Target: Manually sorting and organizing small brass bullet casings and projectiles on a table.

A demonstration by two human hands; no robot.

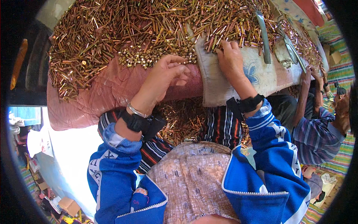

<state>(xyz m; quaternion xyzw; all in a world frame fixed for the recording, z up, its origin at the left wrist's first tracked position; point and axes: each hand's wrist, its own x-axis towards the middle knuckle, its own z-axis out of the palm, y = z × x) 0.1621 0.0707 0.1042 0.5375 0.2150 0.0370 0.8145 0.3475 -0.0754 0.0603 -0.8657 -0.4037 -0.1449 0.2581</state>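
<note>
My left hand [169, 71] hovers over the near edge of a heap of small gold-coloured nuts [140, 56]. Its fingers curl in toward the palm, and whatever they hold, if anything, is hidden. My right hand [232, 61] reaches over the light padded cloth [257, 67]. Its thumb and fingertips are apart at the near edge of a broad pile of thin brass-coloured metal rods [156, 18], some with heads like bolts. I cannot make out any rod held clear of the pile by that hand.
A reddish quilted cloth [85, 108] covers the work surface's front. More rods lie below, between my striped trouser legs [223, 127]. A metal strip [263, 37] and a grey tool [294, 50] rest at the right, near a co-worker in a striped shirt [317, 136].
</note>
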